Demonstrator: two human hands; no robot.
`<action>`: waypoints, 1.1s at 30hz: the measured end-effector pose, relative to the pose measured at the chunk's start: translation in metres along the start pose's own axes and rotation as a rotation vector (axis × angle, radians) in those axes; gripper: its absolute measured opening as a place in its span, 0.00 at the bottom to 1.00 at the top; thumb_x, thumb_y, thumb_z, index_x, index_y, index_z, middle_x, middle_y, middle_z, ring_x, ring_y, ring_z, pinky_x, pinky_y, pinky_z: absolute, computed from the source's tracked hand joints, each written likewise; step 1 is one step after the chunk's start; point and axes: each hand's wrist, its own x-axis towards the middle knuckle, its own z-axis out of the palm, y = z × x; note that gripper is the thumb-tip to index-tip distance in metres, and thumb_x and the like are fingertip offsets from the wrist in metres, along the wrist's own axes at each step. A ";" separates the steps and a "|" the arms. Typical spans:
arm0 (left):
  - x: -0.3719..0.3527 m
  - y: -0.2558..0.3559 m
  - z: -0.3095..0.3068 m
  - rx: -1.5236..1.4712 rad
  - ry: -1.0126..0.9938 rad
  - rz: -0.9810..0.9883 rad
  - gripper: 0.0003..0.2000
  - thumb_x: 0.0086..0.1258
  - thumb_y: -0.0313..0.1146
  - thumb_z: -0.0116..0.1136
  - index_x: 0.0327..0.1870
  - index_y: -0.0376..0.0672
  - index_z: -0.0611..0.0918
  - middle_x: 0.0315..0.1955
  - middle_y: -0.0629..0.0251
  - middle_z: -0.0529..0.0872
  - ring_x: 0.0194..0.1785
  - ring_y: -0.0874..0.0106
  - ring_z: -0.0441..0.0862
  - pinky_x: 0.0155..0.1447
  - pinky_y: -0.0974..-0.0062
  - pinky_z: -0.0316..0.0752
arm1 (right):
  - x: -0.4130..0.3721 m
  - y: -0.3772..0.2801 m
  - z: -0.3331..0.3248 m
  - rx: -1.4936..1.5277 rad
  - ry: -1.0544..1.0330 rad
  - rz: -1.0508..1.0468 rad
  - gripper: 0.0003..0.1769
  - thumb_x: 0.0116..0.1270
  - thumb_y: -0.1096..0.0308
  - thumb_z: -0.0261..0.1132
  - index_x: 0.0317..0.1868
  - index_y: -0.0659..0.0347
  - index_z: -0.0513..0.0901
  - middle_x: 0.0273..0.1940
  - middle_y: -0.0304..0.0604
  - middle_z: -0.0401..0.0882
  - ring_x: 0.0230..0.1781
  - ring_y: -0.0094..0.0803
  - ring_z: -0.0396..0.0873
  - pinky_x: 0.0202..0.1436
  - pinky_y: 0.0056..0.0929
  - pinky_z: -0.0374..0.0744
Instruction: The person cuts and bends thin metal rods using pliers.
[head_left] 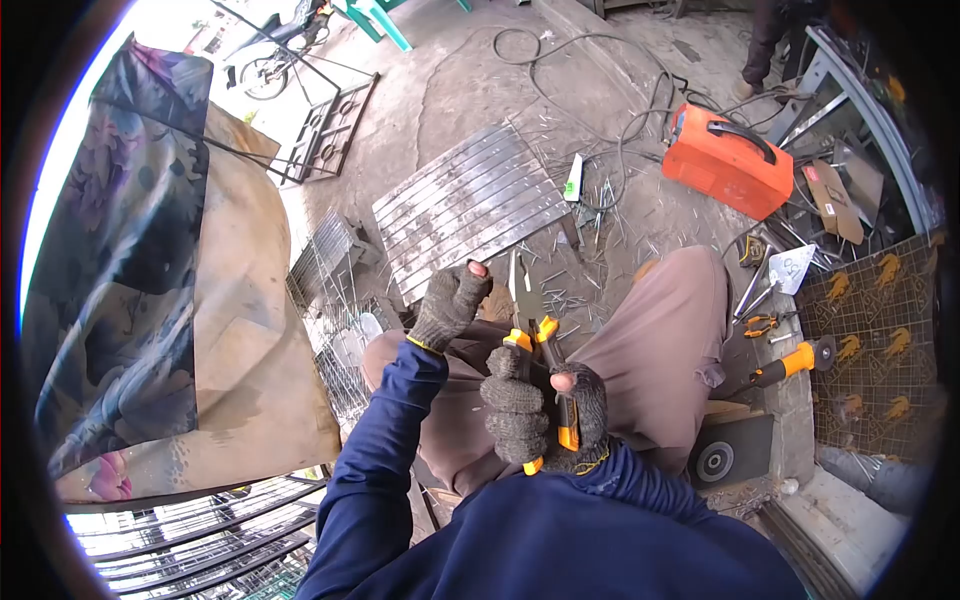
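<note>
The right hand (584, 408), in a dark grey knitted glove, is wrapped around the spread handles of yellow-and-black hand snips (519, 339); its fingers cover much of the grips, and the silver blades point away from the body. The left hand (450, 306), likewise gloved, is curled closed near the silver slatted metal panel (470, 205); whether it holds anything cannot be told. Beyond lie small metal offcuts (567, 300) and an orange box-shaped machine (725, 165). A person's dark trouser leg (765, 45) is cut off above.
</note>
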 end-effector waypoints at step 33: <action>0.008 0.050 -0.057 -0.493 -0.273 -0.231 0.23 0.77 0.51 0.54 0.61 0.41 0.80 0.34 0.74 0.83 0.34 0.84 0.73 0.40 0.83 0.71 | -0.022 -0.099 -0.072 -1.332 0.386 0.136 0.31 0.71 0.73 0.61 0.72 0.60 0.62 0.65 0.51 0.74 0.61 0.37 0.77 0.61 0.34 0.80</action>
